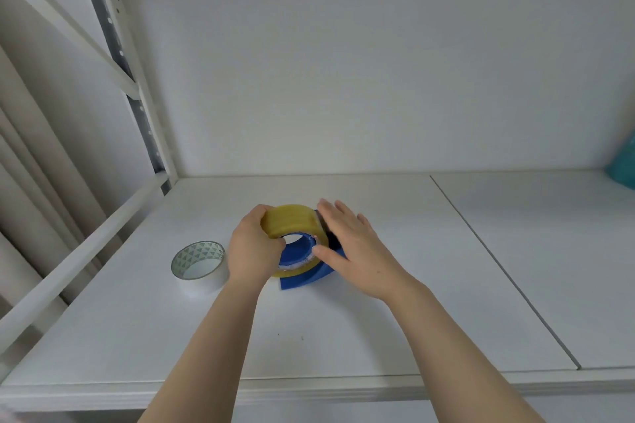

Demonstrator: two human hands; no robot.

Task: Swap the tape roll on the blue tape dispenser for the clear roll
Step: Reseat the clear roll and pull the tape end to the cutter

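Note:
A yellowish tape roll [292,221] sits on the blue tape dispenser [309,276], around its blue hub, in the middle of the white shelf [309,336]. My left hand [252,251] grips the roll's left side, thumb at the core. My right hand [350,247] lies flat against the dispenser's right side, fingers spread, hiding that part. The clear roll [199,263], with a green triangle pattern inside its core, lies flat on the shelf just left of my left hand, apart from it.
The shelf has a white back wall [343,96] and a slanted metal rail [75,261] along its left edge. A seam [498,264] splits the shelf board at right. A teal object [623,165] peeks in at the far right.

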